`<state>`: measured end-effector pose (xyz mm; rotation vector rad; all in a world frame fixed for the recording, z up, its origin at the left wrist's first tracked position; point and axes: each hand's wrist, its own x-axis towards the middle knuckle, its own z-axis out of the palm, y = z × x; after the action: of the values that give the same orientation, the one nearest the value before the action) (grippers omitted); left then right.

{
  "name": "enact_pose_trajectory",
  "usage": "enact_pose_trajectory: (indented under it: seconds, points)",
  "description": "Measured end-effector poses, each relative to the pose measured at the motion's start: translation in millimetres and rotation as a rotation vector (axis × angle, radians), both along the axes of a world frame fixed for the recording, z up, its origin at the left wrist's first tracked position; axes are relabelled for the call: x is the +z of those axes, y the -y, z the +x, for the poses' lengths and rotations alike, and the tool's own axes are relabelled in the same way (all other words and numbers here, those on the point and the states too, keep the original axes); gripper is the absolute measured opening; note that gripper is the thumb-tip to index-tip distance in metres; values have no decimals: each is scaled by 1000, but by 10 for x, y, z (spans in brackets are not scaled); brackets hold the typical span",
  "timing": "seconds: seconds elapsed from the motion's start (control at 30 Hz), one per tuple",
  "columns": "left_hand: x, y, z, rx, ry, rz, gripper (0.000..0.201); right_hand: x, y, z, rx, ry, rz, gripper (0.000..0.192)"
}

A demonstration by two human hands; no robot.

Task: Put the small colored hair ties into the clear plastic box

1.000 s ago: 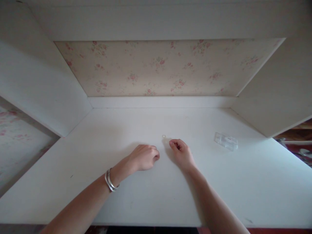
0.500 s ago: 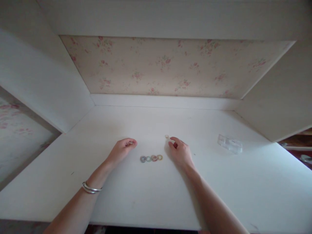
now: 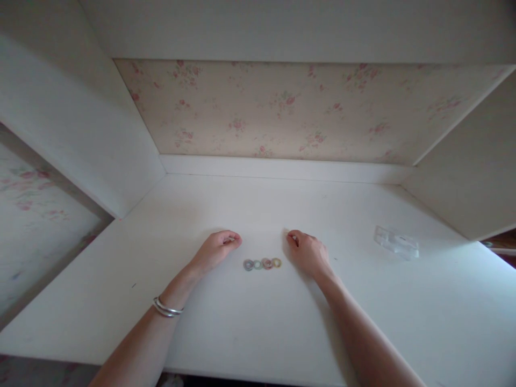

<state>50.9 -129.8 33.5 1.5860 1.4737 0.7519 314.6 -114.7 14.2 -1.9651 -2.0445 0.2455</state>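
A row of small coloured rings lies flat and overlapping on the white desktop: a grey-violet ring [image 3: 248, 265], a pale green ring [image 3: 257, 264], a pinkish ring [image 3: 266, 263] and a yellow ring [image 3: 276, 262]. Up and to the left of the row, my left hand [image 3: 215, 251] is closed in a pinch; what its fingertips hold, if anything, is too small to make out. My right hand [image 3: 311, 253], on the other side, pinches at a thin pale yellow ring [image 3: 286, 232], which is mostly covered by the fingertips.
A clear plastic case [image 3: 397, 243] lies on the desktop [image 3: 226, 333] to the right. White side panels and a flower-papered back wall [image 3: 250, 110] enclose the desk. A small dark mark [image 3: 134, 285] shows at left.
My right fingers have come together onto the loose pale yellow ring beside them. My left hand keeps its pinch. The whole view has shifted, so everything appears slightly farther right.
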Motion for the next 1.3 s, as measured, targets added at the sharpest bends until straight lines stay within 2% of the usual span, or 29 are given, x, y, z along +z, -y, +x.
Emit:
enact_pose_trajectory:
  seconds: [0.23, 0.37, 0.53, 0.63, 0.77, 1.17, 1.3]
  points:
    - [-25, -7, 3, 1, 18, -8, 33, 17, -14, -41, 67, 137, -94, 28]
    - [-13, -11, 2, -10, 33, -12, 32, -11, 38, -33, 80, 179, -86, 29]
    - [13, -11, 3, -3, 70, -9, 30, -45, 195, 49, 274, -19, -57, 28]
    - [19, -9, -2, -6, 85, -16, 31, -2, 316, 70, 393, -144, -76, 27]
    - [17, -5, -9, -3, 92, -4, 32, 86, 413, 48, 498, -202, -120, 26]
    - [-50, -21, -34, 4, 52, -15, 34, 134, 431, 33, 520, -162, -154, 24]
    - [-43, -26, -29, -7, 75, 5, 35, 125, 393, 61, 526, -245, -123, 25]
